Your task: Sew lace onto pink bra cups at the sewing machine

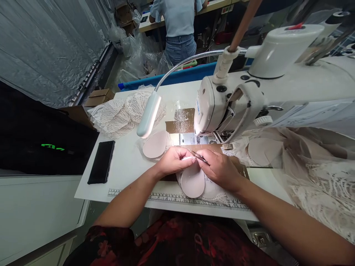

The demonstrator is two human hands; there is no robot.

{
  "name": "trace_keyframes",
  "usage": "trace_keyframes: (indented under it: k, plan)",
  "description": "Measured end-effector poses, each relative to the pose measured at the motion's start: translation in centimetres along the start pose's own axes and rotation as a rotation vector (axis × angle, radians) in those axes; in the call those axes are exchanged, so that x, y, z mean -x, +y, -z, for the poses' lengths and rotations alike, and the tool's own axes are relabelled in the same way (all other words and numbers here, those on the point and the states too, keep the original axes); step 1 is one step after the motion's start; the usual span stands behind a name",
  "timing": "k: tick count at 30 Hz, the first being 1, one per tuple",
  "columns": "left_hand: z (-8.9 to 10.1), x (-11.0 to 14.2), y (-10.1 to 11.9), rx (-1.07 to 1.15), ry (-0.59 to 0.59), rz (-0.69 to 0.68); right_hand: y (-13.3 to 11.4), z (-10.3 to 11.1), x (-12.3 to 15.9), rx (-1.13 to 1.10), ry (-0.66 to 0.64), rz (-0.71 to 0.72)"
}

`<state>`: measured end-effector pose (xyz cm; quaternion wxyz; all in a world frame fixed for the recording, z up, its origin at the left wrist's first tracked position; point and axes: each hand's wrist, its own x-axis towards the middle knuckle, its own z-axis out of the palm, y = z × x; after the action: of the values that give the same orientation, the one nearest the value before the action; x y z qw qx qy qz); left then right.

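My left hand [174, 159] is closed in a pinch on the edge of a white lace piece [219, 195] with a pale oval pad [193, 183] on it, like a bra cup. Close beside it, my right hand [219, 168] grips a slim dark pointed tool [202, 158]; whether it is snips or tweezers I cannot tell. The tool's tip points left, at the fabric by my left fingers. Both hands are just in front of the sewing machine [210, 107]. Another pale oval pad [154, 145] lies left of the needle area.
A lamp [149, 114] on a bendy neck hangs over the table. White lace [113, 116] is heaped at the back left, near a black phone [101, 162]. More lace and mesh [318, 177] pile up on the right. A person [180, 22] is at another table beyond.
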<state>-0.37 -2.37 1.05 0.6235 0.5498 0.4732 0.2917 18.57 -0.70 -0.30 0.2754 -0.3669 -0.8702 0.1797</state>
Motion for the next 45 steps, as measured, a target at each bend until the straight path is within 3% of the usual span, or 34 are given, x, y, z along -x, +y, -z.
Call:
trace_keyframes:
  k: [8, 14, 18, 22, 30, 34, 40, 45]
  plan:
    - [0.0, 0.1, 0.1, -0.072, 0.065, 0.012, -1.0, 2.4, -0.4, -0.282, -0.035, -0.169]
    - [0.4, -0.3, -0.3, -0.156, 0.073, 0.007, -1.3, 3.6, 0.0, -0.698, -0.224, 0.006]
    - [1.0, -0.4, -0.4, -0.034, -0.031, -0.019, -1.1, 2.1, -0.2, -0.356, -0.398, 0.167]
    - [1.6, -0.2, -0.2, 0.22, -0.13, 0.011, -1.3, 1.0, -0.5, -0.087, -0.551, 0.162]
    - [2.6, 0.0, 0.6, 0.418, -0.131, 0.058, -0.9, 0.7, -0.2, -0.089, -0.503, 0.14]
    - [2.7, 0.3, 0.6, 0.347, -0.115, 0.038, -1.0, 0.7, -0.3, -0.115, -0.49, 0.155]
    - [2.6, 0.5, 0.0, 0.034, -0.069, 0.047, -1.5, 1.1, -0.3, -0.137, -0.473, 0.151]
    - [2.7, 0.7, 0.1, -0.108, -0.127, 0.037, -1.5, 1.1, -0.4, -0.172, -0.472, 0.165]
